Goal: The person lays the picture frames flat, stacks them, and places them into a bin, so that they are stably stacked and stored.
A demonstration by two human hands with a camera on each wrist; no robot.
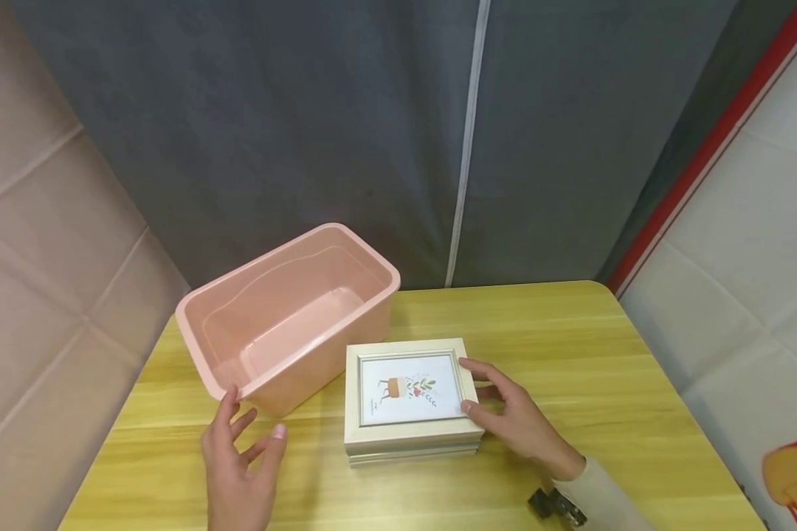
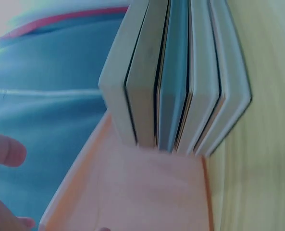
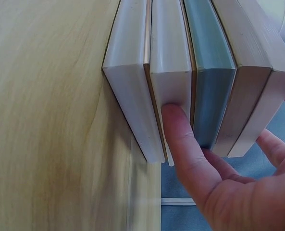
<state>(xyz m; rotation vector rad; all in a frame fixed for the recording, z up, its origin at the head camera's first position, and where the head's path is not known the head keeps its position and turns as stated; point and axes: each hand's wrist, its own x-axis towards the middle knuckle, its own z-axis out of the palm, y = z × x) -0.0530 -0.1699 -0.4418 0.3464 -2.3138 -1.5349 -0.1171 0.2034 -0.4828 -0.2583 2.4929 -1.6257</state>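
Note:
A stack of several picture frames (image 1: 408, 434) lies on the table, the top one cream-coloured around a print of a plant in a pot. My right hand (image 1: 513, 419) is at the stack's right side, thumb and forefinger against the top frame's edge. In the right wrist view, a fingertip (image 3: 173, 115) touches the end of a white frame below a blue-grey frame (image 3: 212, 96). My left hand (image 1: 239, 464) is left of the stack with fingers spread, the forefinger tip right at the near corner of a pink plastic bin (image 1: 325, 369).
The bin sits angled behind and left of the stack, with bare pink floor inside. Behind the wooden table (image 1: 551, 332) hangs a dark grey curtain (image 1: 272, 125). Pale padded panels (image 1: 60, 258) stand at both sides. A small black device (image 1: 556, 507) is at my right wrist.

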